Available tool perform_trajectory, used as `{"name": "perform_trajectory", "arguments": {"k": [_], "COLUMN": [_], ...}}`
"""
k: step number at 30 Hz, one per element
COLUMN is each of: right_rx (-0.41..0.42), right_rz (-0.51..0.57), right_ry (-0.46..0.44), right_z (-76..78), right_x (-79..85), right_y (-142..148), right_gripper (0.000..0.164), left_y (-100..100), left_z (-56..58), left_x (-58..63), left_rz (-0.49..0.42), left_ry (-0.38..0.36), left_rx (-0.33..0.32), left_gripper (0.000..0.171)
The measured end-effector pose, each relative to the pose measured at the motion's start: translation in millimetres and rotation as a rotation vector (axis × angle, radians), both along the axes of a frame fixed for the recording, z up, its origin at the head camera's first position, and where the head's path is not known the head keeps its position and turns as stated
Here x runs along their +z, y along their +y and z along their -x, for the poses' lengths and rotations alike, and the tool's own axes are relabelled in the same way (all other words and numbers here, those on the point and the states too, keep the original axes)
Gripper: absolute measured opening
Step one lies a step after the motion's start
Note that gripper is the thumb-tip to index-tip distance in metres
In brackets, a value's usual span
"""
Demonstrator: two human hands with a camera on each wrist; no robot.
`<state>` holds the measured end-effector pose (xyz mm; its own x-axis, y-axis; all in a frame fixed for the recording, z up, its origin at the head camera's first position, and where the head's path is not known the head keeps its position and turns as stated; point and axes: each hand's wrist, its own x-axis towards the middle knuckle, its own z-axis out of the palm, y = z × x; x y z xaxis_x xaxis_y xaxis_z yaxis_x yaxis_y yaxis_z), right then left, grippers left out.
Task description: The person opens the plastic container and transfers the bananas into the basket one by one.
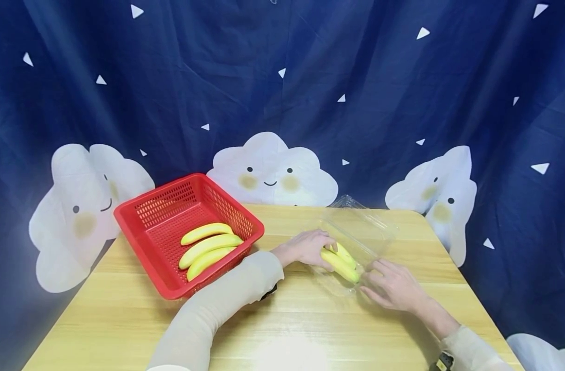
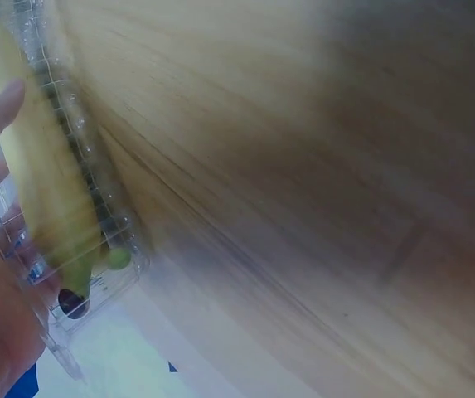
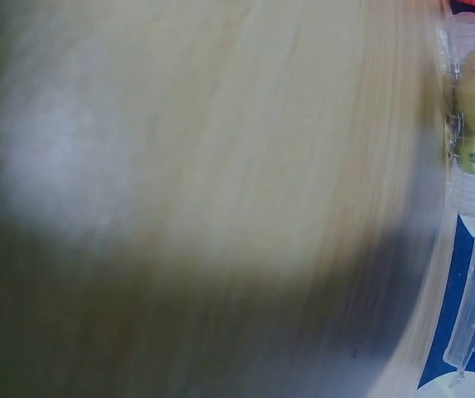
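Note:
My left hand (image 1: 310, 248) reaches into a clear plastic clamshell box (image 1: 326, 281) and grips a yellow banana (image 1: 341, 267). A second banana (image 1: 345, 254) lies right beside it in the box. In the left wrist view the thumb of the left hand (image 2: 1, 307) presses on the held banana (image 2: 42, 166), whose dark tip points toward the box's end wall. My right hand (image 1: 393, 286) is at the box's right edge with bent fingers; whether they pinch the rim is unclear. The right wrist view shows the box (image 3: 473, 195) but not the right hand.
A red perforated basket (image 1: 145, 257) stands on the left of the wooden table (image 1: 273, 314), with three bananas (image 1: 210, 250) inside. The box's transparent lid (image 1: 361, 221) is raised toward the back. Behind the table hangs a blue curtain (image 1: 245, 67) with white clouds.

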<state>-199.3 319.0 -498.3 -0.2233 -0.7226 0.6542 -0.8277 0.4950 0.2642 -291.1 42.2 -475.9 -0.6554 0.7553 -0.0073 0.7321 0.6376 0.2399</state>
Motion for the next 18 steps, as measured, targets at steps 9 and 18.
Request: {"name": "perform_trajectory", "arguments": {"k": [9,18], "right_rx": [0.001,-0.003], "right_rz": [0.004,0.005], "right_ry": [-0.002,0.005], "right_z": [-0.9,-0.4], "right_x": [-0.1,0.1], "right_y": [1.6,0.7], "right_gripper": [0.041,0.041], "left_y": [3.6,2.6], "left_z": [-1.8,-0.9], "left_x": [1.7,3.0], "left_rz": [0.019,0.037], "left_ry": [-0.025,-0.014], "left_rx": [-0.008,-0.02], "left_gripper": [0.049,0.047]}}
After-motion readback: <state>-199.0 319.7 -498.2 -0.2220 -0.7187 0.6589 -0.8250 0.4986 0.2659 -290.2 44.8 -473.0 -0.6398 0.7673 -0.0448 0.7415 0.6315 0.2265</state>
